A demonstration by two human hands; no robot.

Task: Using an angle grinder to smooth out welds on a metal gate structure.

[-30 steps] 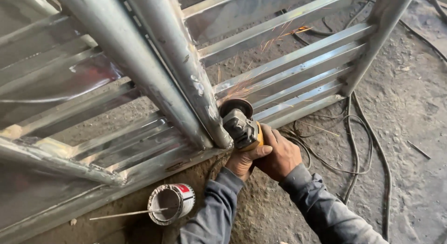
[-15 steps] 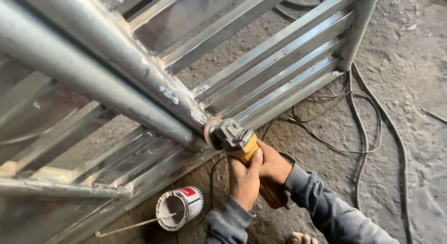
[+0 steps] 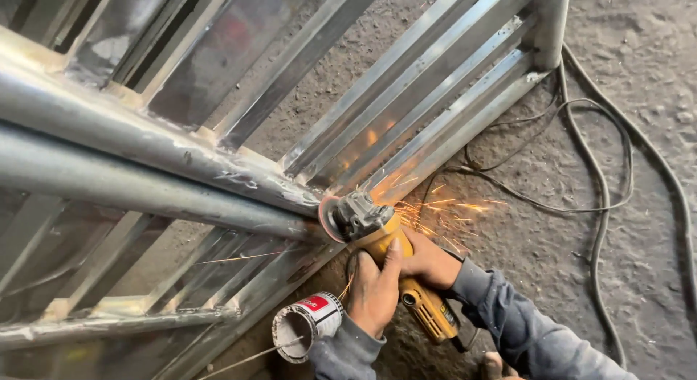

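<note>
Saw left hand [image 3: 374, 293] fingers wrapped tight round yellow angle grinder [image 3: 396, 267] body; right hand [image 3: 432, 262] fingers curled over same body from other side. Both sleeves came in from bottom edge, wrists bent up toward work. Grinder disc [image 3: 331, 219] sat against welded joint [image 3: 301, 198] of steel pipe frame [image 3: 145, 144], sparks [image 3: 435, 209] flew right. I judged grinding mid-way: joint looked rough, pass unfinished. Small can [image 3: 305, 325] lay just beside left wrist; cables [image 3: 602, 206] trailed over dirt floor [image 3: 653, 97].
</note>
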